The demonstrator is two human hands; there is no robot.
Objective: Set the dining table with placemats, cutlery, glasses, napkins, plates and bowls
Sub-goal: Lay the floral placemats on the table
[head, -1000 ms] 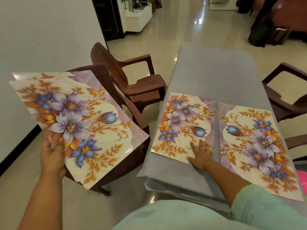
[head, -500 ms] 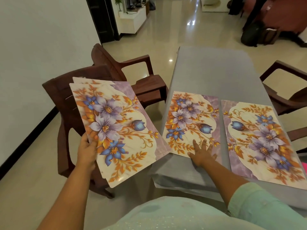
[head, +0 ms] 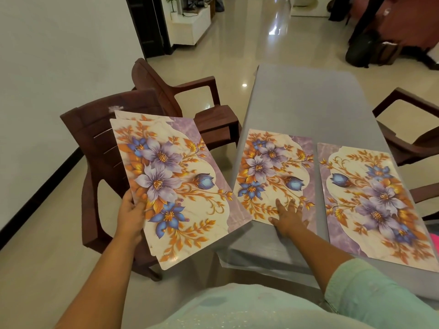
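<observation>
Two floral placemats lie side by side at the near end of the grey dining table [head: 306, 100]: the left placemat [head: 273, 172] and the right placemat [head: 377, 200]. My right hand [head: 288, 216] rests flat with spread fingers on the near edge of the left one. My left hand [head: 131, 211] grips a stack of placemats [head: 175, 181] by its left edge and holds it tilted in the air, left of the table, over a chair. A second mat's corner peeks out behind the top one.
Two brown plastic chairs [head: 114, 148] [head: 190, 96] stand along the table's left side, two more chairs [head: 411, 136] on the right. A white wall runs along the left. Something pink [head: 435, 243] shows at the right edge. A dark bag [head: 361, 51] sits on the glossy floor beyond.
My left hand has brought the stack of placemats rightward, closer to the table. My right hand stays on the left placemat, which looks slightly shifted.
</observation>
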